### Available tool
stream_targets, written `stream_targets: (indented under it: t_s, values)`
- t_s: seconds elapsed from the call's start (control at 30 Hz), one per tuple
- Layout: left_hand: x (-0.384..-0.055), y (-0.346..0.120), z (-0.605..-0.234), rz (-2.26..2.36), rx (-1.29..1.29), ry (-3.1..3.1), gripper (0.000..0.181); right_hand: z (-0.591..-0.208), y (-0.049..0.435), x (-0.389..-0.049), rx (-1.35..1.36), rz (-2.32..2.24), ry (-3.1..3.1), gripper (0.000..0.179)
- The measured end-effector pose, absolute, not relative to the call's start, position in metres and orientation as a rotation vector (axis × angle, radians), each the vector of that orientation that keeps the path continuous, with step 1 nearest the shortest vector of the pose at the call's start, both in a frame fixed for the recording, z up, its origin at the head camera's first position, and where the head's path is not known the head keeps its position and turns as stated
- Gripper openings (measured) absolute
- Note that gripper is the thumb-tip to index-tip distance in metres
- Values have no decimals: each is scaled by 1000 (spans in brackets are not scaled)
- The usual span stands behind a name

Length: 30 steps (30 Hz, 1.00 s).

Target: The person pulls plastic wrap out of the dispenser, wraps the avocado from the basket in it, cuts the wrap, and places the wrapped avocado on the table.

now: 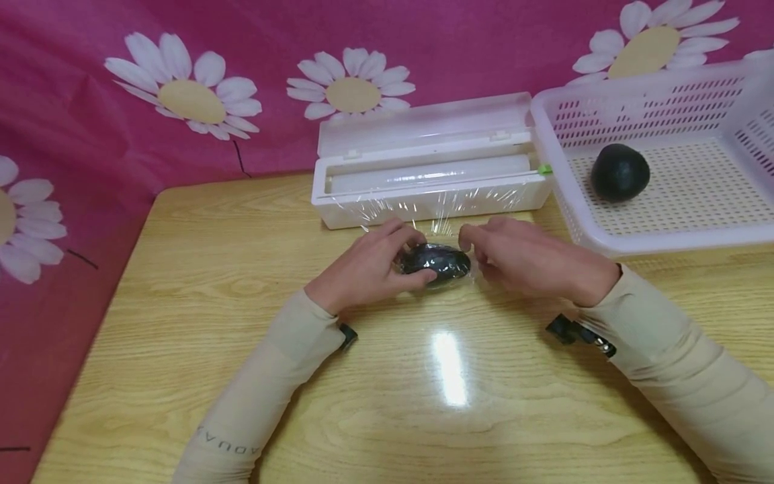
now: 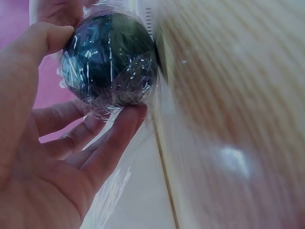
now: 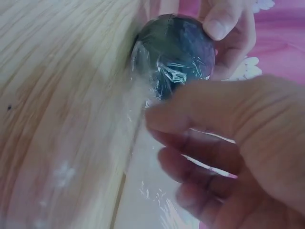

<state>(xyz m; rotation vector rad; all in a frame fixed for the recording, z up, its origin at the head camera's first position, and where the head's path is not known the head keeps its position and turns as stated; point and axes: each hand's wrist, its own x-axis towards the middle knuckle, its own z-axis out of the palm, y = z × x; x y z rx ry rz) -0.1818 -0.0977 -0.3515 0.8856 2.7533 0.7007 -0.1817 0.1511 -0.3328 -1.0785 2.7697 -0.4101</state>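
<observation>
A dark avocado (image 1: pixel 440 262) wrapped in shiny cling film lies near the middle of the table, in front of a white film dispenser. My left hand (image 1: pixel 387 259) grips its left end, thumb on the near side and fingers on the far side. In the left wrist view the wrapped avocado (image 2: pixel 112 57) shows creased film all round. At its right end, my right hand (image 1: pixel 514 255) has thumb and forefinger together, pinching the cling film (image 3: pixel 150 93) beside the fruit. From the dispenser, stretched film (image 1: pixel 444 212) runs down towards both hands.
The long white dispenser box (image 1: pixel 435 210) stands at the back with its lid (image 1: pixel 423 124) raised and a film roll (image 1: pixel 432 173) inside. A green slider (image 1: pixel 545 169) sits at its right end. To the right, a pale plastic basket (image 1: pixel 683 242) holds another dark avocado (image 1: pixel 620 173).
</observation>
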Motion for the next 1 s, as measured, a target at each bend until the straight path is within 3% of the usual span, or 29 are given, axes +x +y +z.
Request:
stream_targets:
  t_s: [0.2, 0.4, 0.73, 0.83, 1.0]
  values:
    - [-182, -99, -351, 706, 906, 2742, 54, -340, 149, -185, -1162, -459, 2902, 23]
    - [-184, -101, -350, 706, 943, 2747, 54, -346, 144, -188, -1047, -596, 2904, 14]
    - [-185, -98, -351, 708, 923, 2749, 53, -348, 142, -195, -982, -736, 2861, 14]
    - [-186, -97, -352, 714, 913, 2758, 52, -347, 142, -193, -940, -776, 2796, 19]
    - [-187, -99, -354, 725, 909, 2763, 55, -347, 141, -192, -918, -741, 2722, 44]
